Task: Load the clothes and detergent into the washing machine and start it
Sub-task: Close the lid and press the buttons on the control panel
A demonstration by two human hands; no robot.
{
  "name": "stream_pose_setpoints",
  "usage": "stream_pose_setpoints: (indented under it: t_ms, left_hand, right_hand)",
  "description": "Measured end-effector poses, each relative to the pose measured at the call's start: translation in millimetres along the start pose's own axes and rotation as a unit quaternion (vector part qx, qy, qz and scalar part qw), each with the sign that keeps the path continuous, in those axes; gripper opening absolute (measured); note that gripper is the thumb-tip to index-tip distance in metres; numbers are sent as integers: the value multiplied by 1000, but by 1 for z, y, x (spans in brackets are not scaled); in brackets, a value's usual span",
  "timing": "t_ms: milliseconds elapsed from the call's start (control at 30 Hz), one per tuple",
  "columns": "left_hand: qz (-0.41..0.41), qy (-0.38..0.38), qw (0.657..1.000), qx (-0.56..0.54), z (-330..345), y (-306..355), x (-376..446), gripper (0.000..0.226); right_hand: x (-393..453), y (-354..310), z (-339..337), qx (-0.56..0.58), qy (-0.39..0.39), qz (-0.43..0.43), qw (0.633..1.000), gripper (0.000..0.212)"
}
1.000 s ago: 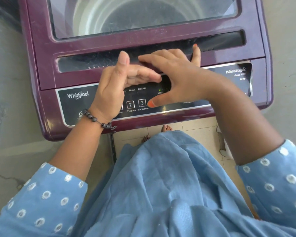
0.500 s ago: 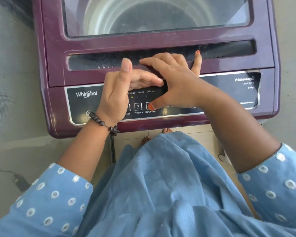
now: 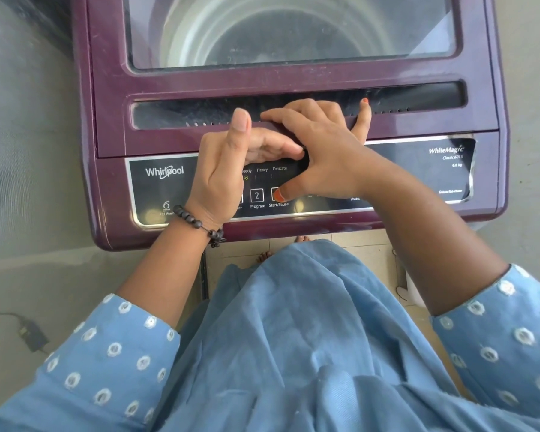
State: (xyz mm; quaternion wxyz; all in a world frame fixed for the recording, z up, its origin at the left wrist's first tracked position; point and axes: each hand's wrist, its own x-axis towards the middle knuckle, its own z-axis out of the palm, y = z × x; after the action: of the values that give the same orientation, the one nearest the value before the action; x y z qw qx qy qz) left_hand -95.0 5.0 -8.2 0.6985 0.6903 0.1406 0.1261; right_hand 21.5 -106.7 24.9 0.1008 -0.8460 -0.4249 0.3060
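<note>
A maroon top-loading washing machine stands in front of me with its glass lid down; the drum shows through, and I cannot make out clothes inside. Both hands lie on its black control panel. My right hand rests fingers on the lid's handle recess, and its thumb presses the Start/Pause button. My left hand, with a bead bracelet on the wrist, rests over the panel's left buttons with its thumb raised and its fingers under the right hand. A small green light glows under the program labels.
A black cable with an adapter lies on the grey floor at the left. Beige floor tiles and my bare toes show just below the machine's front edge. My blue dress fills the lower view.
My right thumb slid left onto the Start/Pause button and stays there. The camera view shifted, so the machine sits further right and lower in the frame. The left hand kept its pose.
</note>
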Motion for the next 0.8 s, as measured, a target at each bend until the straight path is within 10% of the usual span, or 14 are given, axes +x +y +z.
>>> stream_pose_setpoints:
  t_ms: [800]
  left_hand:
    - [-2,15,1000,17,1,0,-10,66]
  right_hand:
    - [-9,-3,7,-6,7,-7,1000,98]
